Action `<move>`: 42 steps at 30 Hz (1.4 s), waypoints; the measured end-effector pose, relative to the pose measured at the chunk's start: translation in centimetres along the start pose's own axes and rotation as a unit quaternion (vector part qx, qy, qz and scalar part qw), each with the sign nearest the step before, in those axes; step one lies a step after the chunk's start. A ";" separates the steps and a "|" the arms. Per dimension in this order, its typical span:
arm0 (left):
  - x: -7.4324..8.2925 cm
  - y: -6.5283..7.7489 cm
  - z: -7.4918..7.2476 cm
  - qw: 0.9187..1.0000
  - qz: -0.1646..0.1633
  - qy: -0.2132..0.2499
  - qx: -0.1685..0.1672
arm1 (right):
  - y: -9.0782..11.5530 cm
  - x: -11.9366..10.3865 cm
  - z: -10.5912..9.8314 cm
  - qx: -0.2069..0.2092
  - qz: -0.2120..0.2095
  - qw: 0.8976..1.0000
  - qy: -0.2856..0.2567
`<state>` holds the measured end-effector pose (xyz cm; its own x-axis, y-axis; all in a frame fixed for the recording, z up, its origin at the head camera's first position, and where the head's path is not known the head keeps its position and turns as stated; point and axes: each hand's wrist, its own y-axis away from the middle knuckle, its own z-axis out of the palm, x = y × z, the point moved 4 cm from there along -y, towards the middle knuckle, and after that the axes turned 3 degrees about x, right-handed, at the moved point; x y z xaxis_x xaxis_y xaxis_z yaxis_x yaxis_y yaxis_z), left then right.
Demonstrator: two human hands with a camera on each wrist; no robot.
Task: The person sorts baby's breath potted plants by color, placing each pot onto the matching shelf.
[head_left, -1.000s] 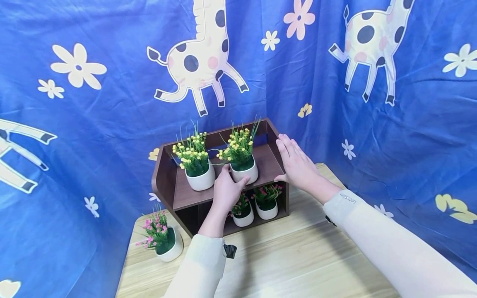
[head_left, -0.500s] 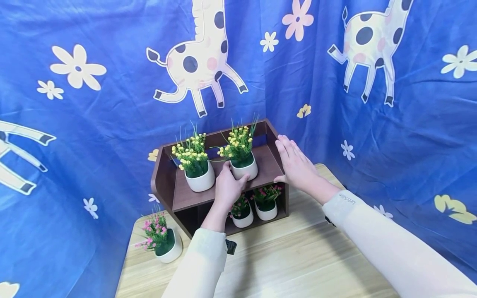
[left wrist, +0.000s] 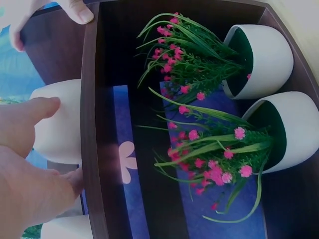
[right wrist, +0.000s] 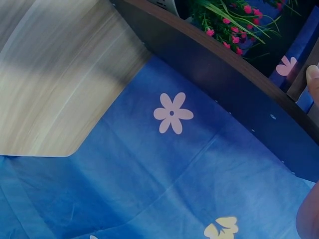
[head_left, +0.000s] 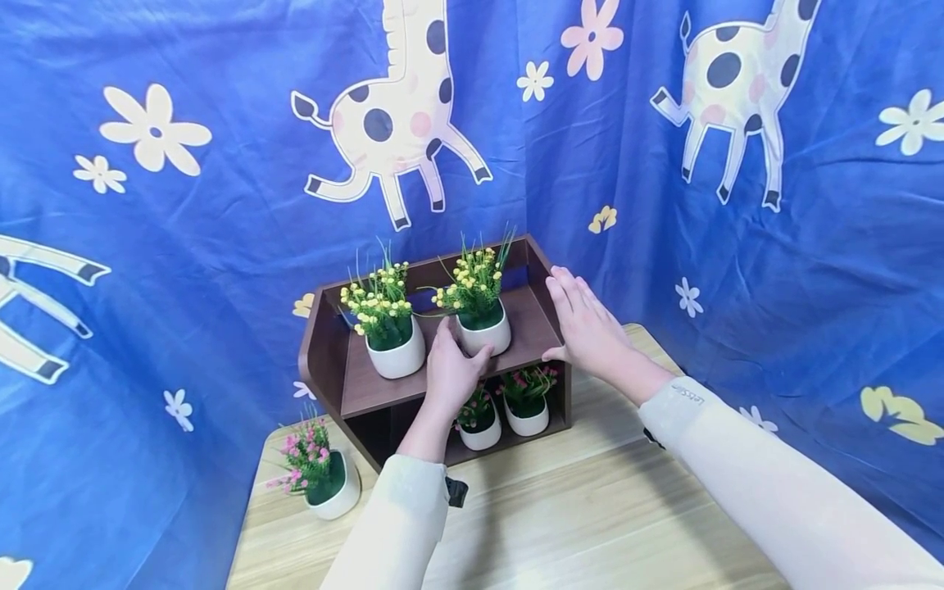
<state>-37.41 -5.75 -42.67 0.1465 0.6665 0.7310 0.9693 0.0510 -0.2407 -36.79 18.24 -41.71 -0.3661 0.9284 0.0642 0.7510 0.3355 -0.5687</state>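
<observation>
A white pot of yellow flowers (head_left: 484, 329) stands on the top board of a brown two-tier shelf (head_left: 383, 395). My left hand (head_left: 451, 369) holds this pot from its left, thumb on the front and fingers along the side. In the left wrist view, the thumb (left wrist: 47, 107) lies against the white pot (left wrist: 62, 127). My right hand (head_left: 590, 328) rests at the shelf's right side panel with straight fingers, its thumb by the front edge. A second pot of yellow flowers (head_left: 396, 352) stands to the left on the same board.
Two pots of pink flowers, one left (head_left: 481, 430) and one right (head_left: 527, 416), sit in the lower compartment. Another pink-flowered pot (head_left: 335, 492) stands on the wooden table (head_left: 560, 508), left of the shelf. A blue patterned curtain (head_left: 243, 246) hangs close behind and at both sides.
The right-hand yellow-flowered pot has shifted slightly backward on the top board, with my left hand staying at it. My right hand keeps its place.
</observation>
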 end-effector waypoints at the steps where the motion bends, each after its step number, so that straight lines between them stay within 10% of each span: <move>1: -0.1 0.1 -0.1 1.000 0.001 0.003 0.002 | 0.0 0.0 0.0 0.000 0.001 1.000 -0.001; 12: -1.2 2.6 -1.9 0.993 0.068 0.041 0.087 | 0.0 -0.1 -0.2 0.001 0.003 1.000 -0.001; 19: -3.1 5.9 -3.2 0.962 0.161 0.041 0.216 | 0.4 -0.1 -0.2 0.003 0.004 1.000 -0.007; 25: -4.4 7.5 -4.9 0.944 0.199 0.034 0.261 | 0.2 -0.1 -0.2 0.008 0.005 1.000 -0.009; 36: -8.7 9.5 -7.5 0.910 0.198 0.092 0.353 | 0.0 -0.2 -0.2 0.005 0.010 1.000 -0.014; 42: -9.8 12.3 -8.8 0.901 0.125 0.141 0.391 | 0.1 -0.1 -0.2 0.009 0.006 1.000 -0.016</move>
<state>-25.17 -18.20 -47.23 0.4917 0.5206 0.6980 0.4788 0.5078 -0.7161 -36.62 18.19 -41.62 -0.3743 0.9268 0.0319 0.7451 0.3211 -0.5846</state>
